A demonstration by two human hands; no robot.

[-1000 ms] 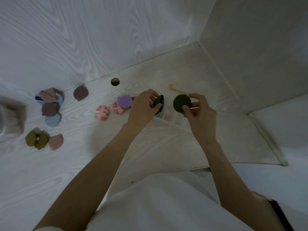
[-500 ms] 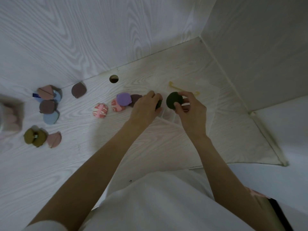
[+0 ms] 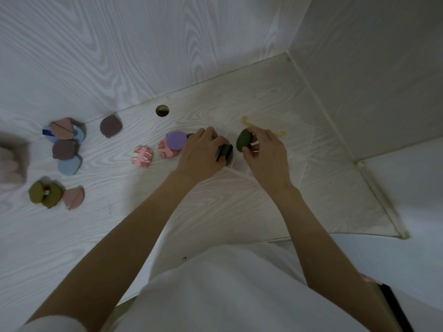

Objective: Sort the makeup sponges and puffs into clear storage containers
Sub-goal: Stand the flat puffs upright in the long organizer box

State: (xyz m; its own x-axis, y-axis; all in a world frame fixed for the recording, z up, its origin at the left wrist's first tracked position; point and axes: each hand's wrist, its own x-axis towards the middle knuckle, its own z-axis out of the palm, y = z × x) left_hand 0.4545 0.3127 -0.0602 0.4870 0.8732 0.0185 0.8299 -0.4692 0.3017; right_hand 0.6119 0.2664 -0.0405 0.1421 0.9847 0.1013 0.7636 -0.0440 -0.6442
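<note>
My left hand (image 3: 200, 153) pinches a dark green puff (image 3: 224, 152) on edge at the near left corner of a clear storage container (image 3: 297, 149), which is hard to make out. My right hand (image 3: 266, 154) grips a second dark green puff (image 3: 244, 140), tilted, just above the container's left part. Left of my hands lie a purple puff (image 3: 176, 140) on a pink marbled puff (image 3: 165, 149) and another pink marbled puff (image 3: 142, 156).
Further left lie a brown puff (image 3: 110, 125), a pile of pink, brown and blue puffs (image 3: 66, 142), two olive puffs (image 3: 44, 194) and a pink puff (image 3: 74, 197). A blurred container (image 3: 12, 164) sits at the left edge. A round hole (image 3: 162, 110) is in the tabletop. Walls close off the back and right.
Both hands have moved together over the container. The right hand brought its green puff left and tilted it on edge; the left hand lowered its puff toward the container corner.
</note>
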